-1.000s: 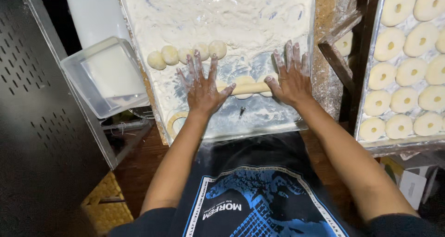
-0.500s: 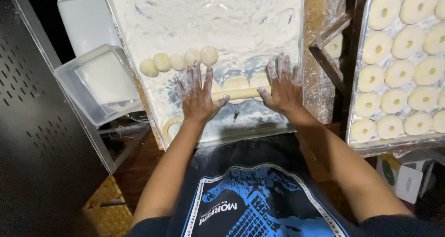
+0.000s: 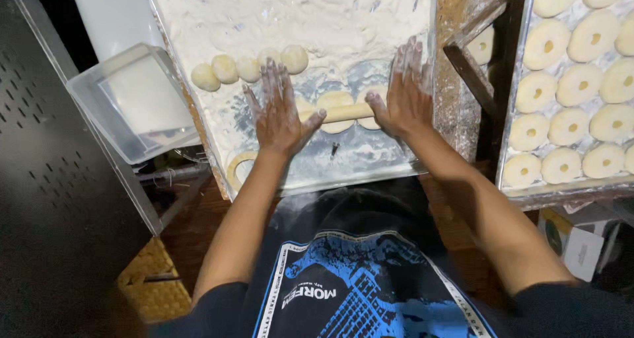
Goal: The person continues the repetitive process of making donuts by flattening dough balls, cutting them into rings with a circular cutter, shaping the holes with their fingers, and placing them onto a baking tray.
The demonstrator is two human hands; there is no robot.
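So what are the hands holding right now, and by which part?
Nothing is gripped. The left hand and right hand press flat on the two ends of a rolling pin over dough.

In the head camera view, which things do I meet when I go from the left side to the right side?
Clear plastic container → row of dough balls → left hand → rolling pin → right hand → dark wooden frame → tray of ring-shaped dough pieces.

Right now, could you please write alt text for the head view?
Two floury hands, left hand and right hand, press flat on a rolling pin over dough on a floured board. Dough balls line up beyond; a tray of ring-shaped dough pieces sits right.
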